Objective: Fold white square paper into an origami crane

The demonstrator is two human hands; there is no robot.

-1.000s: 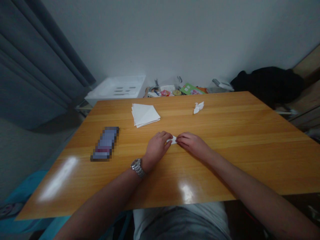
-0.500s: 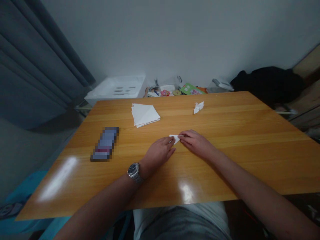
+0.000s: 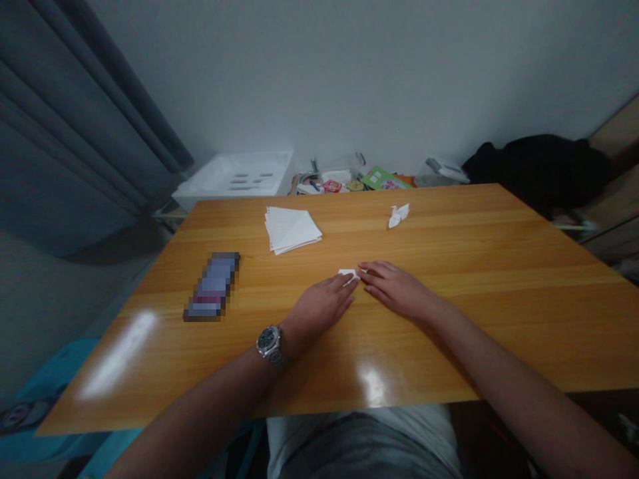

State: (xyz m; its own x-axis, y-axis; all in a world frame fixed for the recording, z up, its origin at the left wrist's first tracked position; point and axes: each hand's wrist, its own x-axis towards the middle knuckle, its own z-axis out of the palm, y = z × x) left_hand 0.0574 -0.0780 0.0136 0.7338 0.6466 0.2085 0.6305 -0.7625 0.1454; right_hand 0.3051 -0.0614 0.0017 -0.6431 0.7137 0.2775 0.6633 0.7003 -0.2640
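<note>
A small folded piece of white paper (image 3: pixel 347 272) lies on the wooden table between my two hands, mostly covered by fingers. My left hand (image 3: pixel 327 303), with a metal watch (image 3: pixel 269 340) on its wrist, lies flat with its stretched fingers pressing on the near side of the paper. From the other side, my right hand (image 3: pixel 394 285) rests palm down, fingers extended and slightly apart, the fingertips touching the paper's right end. Farther off stands a white folded paper crane (image 3: pixel 399 215). Left of it is a stack of white paper sheets (image 3: pixel 292 230).
A blurred-out phone (image 3: pixel 213 286) lies on the left of the table (image 3: pixel 479 253). Beyond the far edge are a white plastic tray (image 3: pixel 239 174), a green booklet (image 3: pixel 383 178) and assorted small items. Black cloth (image 3: pixel 539 169) is heaped at the back right.
My left fingers have slid right and stretched farther over the folded paper. My right fingers have spread a little on its right end. The camera view has shifted slightly.
</note>
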